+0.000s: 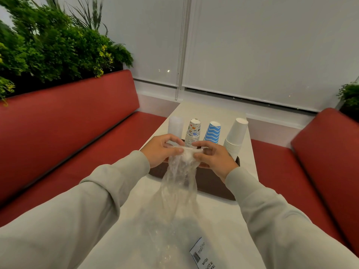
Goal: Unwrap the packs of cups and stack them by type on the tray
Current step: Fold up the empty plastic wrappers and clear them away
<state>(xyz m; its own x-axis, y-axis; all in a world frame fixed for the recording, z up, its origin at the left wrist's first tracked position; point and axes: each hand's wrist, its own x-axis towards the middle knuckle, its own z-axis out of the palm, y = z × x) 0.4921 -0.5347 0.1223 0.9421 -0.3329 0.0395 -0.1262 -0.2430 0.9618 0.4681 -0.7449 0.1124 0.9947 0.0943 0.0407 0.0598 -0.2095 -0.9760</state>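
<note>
Four stacks of cups (pixel 236 134) stand on the tray (pixel 213 189) at twelve o'clock. My left grip (pixel 161 150) and right grip (pixel 213 156) both pinch the clear, seemingly empty wrapper (pixel 179 183), which trails toward six o'clock over the tabletop (pixel 136 200). Unwrapping looks nearly finished; next I should bunch the film and set it aside.

Illumination is soft, even and moderately dim, with a cool cast. Drawn roller blinds (pixel 272 47) appear flat grey, carrying a few small bright specks. Shadows on the counter (pixel 217 220) are faint and diffuse. Wide-angle distortion bends the red seating (pixel 64 121) toward the edges. Foliage (pixel 48 39) and sleeves (pixel 58 220) appear slightly soft.
</note>
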